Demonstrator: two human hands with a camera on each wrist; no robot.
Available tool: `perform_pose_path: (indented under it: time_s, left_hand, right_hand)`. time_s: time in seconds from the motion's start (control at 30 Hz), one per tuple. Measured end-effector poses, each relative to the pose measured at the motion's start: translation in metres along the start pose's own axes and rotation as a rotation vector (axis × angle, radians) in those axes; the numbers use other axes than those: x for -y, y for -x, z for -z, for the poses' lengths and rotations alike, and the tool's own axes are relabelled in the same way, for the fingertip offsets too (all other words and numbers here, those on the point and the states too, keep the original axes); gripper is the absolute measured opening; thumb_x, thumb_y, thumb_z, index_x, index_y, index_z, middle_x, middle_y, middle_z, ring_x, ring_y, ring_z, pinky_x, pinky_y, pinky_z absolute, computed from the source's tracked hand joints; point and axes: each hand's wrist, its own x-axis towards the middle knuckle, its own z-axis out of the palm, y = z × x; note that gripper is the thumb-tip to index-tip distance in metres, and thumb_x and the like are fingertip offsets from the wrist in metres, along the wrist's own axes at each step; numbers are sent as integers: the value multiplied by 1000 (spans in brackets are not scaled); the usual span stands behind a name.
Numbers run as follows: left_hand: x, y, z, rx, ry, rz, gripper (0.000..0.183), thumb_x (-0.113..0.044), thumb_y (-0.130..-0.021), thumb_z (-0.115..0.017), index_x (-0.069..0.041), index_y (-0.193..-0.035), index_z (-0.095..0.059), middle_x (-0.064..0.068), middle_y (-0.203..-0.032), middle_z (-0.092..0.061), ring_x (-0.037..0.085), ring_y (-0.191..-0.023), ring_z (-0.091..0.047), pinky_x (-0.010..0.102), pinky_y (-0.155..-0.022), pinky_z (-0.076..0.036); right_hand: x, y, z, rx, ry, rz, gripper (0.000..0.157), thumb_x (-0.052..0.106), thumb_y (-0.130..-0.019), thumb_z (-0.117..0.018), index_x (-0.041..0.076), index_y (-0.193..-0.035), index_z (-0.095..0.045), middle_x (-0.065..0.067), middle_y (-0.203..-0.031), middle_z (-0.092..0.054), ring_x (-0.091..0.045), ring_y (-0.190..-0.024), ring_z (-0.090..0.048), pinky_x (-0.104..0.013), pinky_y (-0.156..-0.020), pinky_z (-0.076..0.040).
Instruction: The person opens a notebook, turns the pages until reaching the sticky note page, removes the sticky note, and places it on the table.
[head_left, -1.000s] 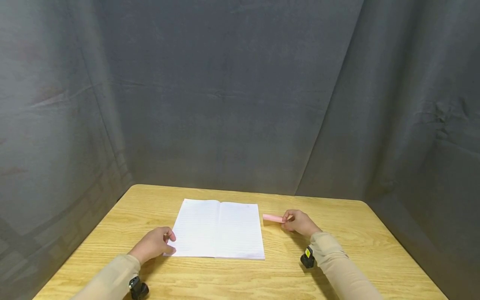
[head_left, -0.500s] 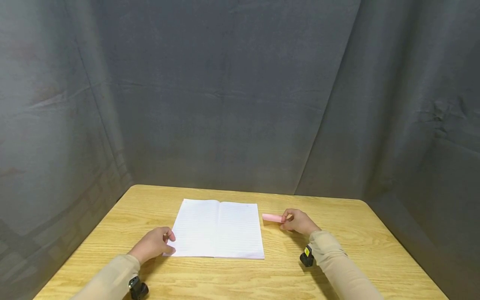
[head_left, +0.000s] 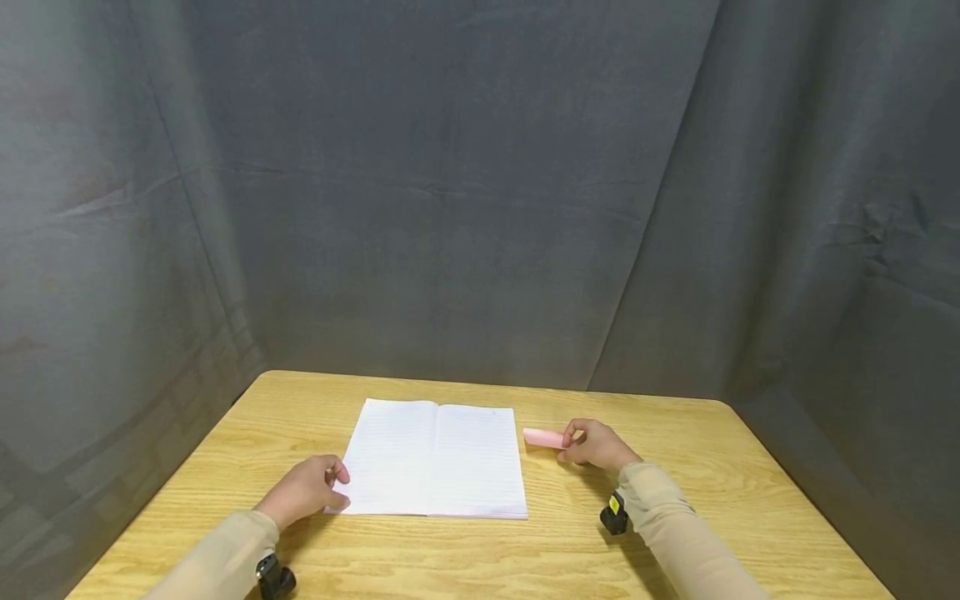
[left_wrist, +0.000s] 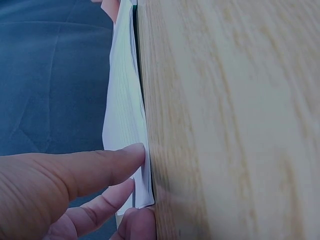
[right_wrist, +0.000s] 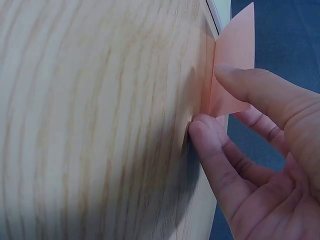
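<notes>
An open lined notebook [head_left: 435,458] lies flat on the table. My left hand [head_left: 303,489] rests at its lower left corner, with thumb and fingertips touching the page edge; the left wrist view shows the thumb [left_wrist: 132,156] against the paper. To the right of the notebook, my right hand [head_left: 598,446] pinches one end of a small pink sticky note [head_left: 542,437]. In the right wrist view the sticky note [right_wrist: 237,60] tilts up from the wood, the thumb on its face and other fingers near its lower edge. Its far end points toward the notebook, apart from it.
The wooden table [head_left: 420,558] has rounded far corners. Dark grey cloth [head_left: 450,208] hangs behind it and at both sides. Each wrist wears a small black camera, such as the right one [head_left: 614,515].
The pink sticky note has tilted slightly, showing a little more of its face, as the right fingers shift a little. The left hand and the notebook stay in place.
</notes>
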Motion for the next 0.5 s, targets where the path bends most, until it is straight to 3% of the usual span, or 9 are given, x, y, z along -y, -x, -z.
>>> perform_pose_path:
  time_s: [0.2,0.5]
  left_hand:
    - [0,0,0,2,14,-3,28,-2,-70,-79,-4,-90,-58,6,-77,-46,19,-67,-45,31,-60,-38]
    - [2,0,0,5,19,-5,28,-2,-70,-79,-5,-89,-58,6,-77,-45,19,-68,-44,31,-60,-38]
  right_hand:
    - [-1,1,0,-7,9,-14,25,5,-72,-81,3,-85,-59,-5,-80,-57,-16,-70,-50,-27,-60,-41]
    - [-2,2,4,40,-3,33,27,6,-73,-81,0,-88,-59,-5,-75,-57,-14,-67,-50,-25,-59,-42]
